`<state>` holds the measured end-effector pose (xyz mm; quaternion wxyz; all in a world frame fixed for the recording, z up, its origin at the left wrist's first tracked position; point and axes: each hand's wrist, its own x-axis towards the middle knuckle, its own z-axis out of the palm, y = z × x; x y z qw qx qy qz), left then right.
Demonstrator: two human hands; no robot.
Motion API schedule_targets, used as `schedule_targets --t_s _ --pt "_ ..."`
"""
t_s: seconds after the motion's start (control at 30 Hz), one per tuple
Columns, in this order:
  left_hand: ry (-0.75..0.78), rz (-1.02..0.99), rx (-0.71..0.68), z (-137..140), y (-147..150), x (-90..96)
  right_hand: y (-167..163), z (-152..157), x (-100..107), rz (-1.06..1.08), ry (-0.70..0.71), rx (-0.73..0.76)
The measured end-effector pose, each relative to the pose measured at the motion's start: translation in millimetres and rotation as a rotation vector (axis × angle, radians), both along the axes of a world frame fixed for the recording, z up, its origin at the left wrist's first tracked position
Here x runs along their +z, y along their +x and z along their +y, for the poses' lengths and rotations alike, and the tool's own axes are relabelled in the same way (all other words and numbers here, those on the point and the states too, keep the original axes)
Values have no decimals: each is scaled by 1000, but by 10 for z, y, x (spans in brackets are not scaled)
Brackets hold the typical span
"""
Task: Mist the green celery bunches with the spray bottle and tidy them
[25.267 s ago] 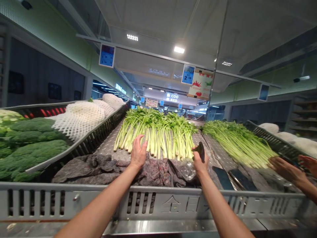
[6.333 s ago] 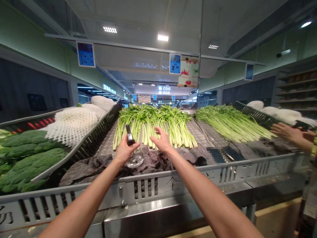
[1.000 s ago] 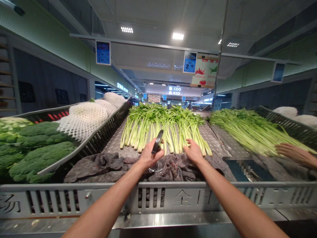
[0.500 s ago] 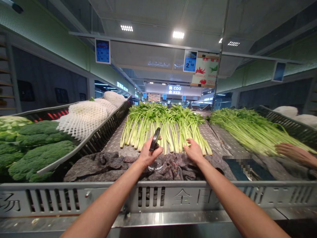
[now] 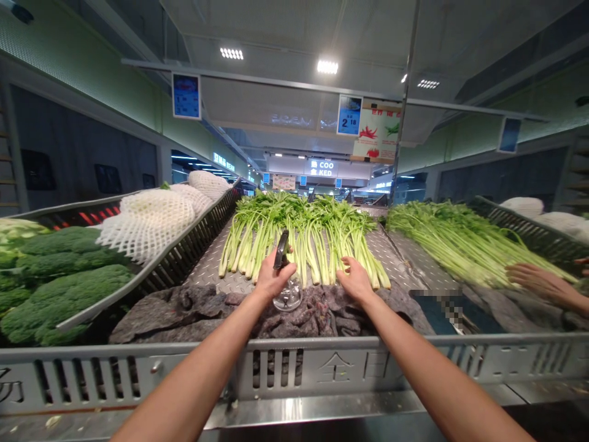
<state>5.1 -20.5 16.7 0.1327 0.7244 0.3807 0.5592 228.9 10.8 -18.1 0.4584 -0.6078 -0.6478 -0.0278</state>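
My left hand (image 5: 270, 275) is wrapped round a spray bottle with a black trigger head and a clear body (image 5: 291, 296). The bottle is above the crumpled grey cloth, in front of the celery stalks (image 5: 294, 236). These lie side by side on a textured metal shelf, with leaves at the back and pale cut ends toward me. At the right part of the row, my right hand (image 5: 355, 279) is open near the cut ends, its fingers slightly bent and apart from the thumb. Whether it touches a stalk I cannot tell.
Bunched grey cloth (image 5: 184, 313) lies along the slotted front rail (image 5: 322, 365). On the left, a black crate wall (image 5: 184, 230) borders broccoli (image 5: 69, 282) and vegetables in white foam net (image 5: 147, 218). A mirror (image 5: 442, 184) on the right reflects celery and a hand.
The spray bottle has turned in my left hand, its head more upright and more of its clear body showing. My right hand stays by the cut ends. The view has shifted slightly.
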Motion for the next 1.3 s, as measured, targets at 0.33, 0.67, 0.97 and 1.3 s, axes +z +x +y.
schedule_targets --t_s 0.33,0.67,0.97,1.3 --pt "-5 124 -57 37 144 -43 66 57 -6 -9 4 -11" --pt "-18 67 -161 -79 152 -36 74 81 -38 -19 14 -14" --pt "-58 46 -161 -105 157 -22 83 97 -51 -32 4 -15" --pt "-65 33 -189 -150 168 -9 81 86 -51 -56 -6 -17"
